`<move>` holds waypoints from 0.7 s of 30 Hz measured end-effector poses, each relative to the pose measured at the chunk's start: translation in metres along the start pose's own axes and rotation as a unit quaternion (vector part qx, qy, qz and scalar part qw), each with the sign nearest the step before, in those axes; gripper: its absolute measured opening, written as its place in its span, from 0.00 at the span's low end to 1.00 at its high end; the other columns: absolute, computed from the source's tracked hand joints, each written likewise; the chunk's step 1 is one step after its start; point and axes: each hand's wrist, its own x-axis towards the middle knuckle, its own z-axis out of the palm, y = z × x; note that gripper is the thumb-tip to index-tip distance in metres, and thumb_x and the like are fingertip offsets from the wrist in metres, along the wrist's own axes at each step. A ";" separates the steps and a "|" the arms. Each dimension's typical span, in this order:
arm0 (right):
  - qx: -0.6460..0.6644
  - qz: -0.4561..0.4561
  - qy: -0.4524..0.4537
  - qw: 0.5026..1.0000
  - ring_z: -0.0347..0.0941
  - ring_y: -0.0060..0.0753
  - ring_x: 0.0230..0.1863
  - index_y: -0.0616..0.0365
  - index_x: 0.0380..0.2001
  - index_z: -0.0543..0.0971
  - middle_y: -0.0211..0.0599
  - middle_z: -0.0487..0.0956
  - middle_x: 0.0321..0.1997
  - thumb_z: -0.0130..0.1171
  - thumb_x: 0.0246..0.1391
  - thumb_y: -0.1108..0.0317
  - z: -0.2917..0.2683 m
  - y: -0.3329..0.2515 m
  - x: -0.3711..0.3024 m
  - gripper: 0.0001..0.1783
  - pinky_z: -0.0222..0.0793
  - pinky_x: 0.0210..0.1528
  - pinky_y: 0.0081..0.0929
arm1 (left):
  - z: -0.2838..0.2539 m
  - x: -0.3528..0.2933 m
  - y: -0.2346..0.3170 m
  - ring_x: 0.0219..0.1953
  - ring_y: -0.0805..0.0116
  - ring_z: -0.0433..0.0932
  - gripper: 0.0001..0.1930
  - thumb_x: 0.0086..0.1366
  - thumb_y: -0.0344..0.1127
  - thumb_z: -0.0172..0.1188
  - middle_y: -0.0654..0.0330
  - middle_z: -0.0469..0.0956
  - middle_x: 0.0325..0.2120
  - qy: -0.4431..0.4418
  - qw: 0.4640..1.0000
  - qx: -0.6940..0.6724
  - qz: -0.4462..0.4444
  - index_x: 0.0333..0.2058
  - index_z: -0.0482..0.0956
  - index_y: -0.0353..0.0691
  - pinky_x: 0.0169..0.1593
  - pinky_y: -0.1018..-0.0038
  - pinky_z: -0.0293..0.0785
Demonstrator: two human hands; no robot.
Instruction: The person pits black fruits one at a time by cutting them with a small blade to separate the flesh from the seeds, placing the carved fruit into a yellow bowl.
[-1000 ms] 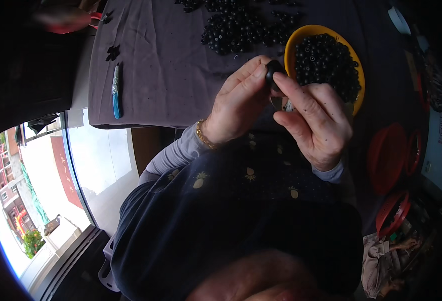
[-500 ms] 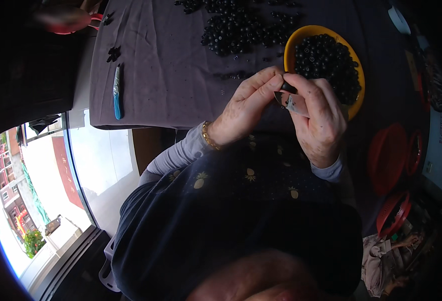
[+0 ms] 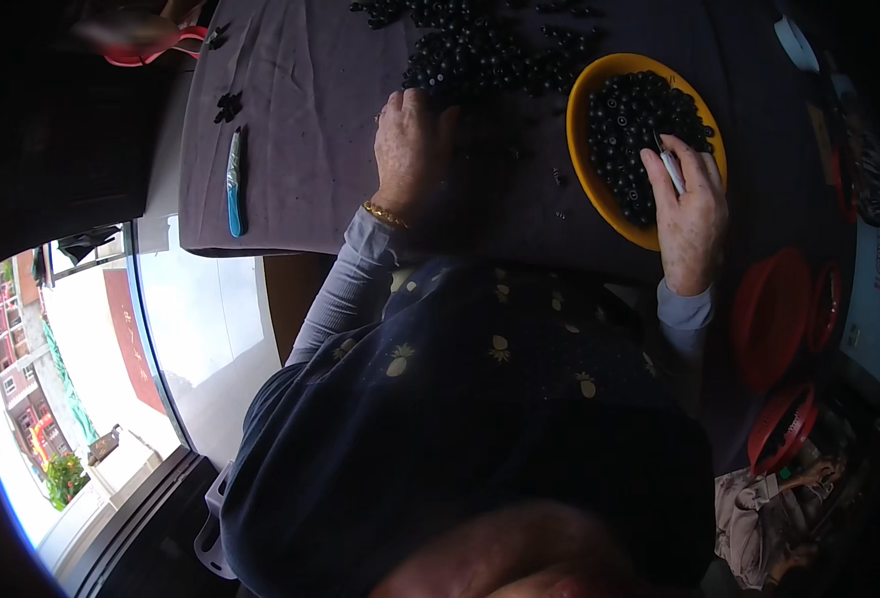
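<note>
My right hand is over the yellow bowl at the right, its thumb and fingers closed on a small flat metal blade. Many small round black pieces, like beads, fill the bowl. At the near edge of a loose heap of the same black pieces rests my left hand, a gold bracelet on its wrist. Its fingers bend down into shadow, so what they touch or hold cannot be seen.
A dark cloth covers the table. On its left lie a blue-handled knife and some black scraps. Red basins stand at the right, near a person in beige clothing. A bright window is at the left.
My hands have parted from where they met beside the bowl, holding a black piece and the blade. The left went to the heap; the right moved over the bowl with the blade.
</note>
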 end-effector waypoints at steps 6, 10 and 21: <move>0.092 -0.071 0.006 0.993 0.74 0.25 0.30 0.61 0.39 0.80 0.33 0.76 0.30 0.62 0.52 0.68 0.007 -0.023 -0.004 0.12 0.72 0.29 0.20 | 0.005 0.002 -0.015 0.36 0.48 0.72 0.17 0.57 0.40 0.61 0.49 0.72 0.34 -0.004 0.998 0.060 0.019 0.38 0.68 0.35 0.40 0.58 0.70; 0.122 -0.063 -0.020 0.990 0.74 0.25 0.29 0.63 0.38 0.79 0.34 0.75 0.29 0.63 0.51 0.70 0.010 -0.029 -0.006 0.12 0.71 0.28 0.20 | 0.009 0.002 -0.011 0.37 0.47 0.73 0.15 0.56 0.38 0.60 0.49 0.72 0.34 0.015 0.999 0.043 0.016 0.37 0.69 0.35 0.41 0.57 0.70; 0.148 -0.097 -0.039 0.983 0.75 0.24 0.28 0.65 0.37 0.79 0.35 0.76 0.29 0.63 0.49 0.74 0.018 -0.040 -0.008 0.11 0.70 0.28 0.18 | 0.011 0.002 -0.011 0.36 0.47 0.72 0.11 0.57 0.36 0.58 0.47 0.72 0.33 0.032 0.998 0.045 0.014 0.34 0.71 0.35 0.41 0.57 0.70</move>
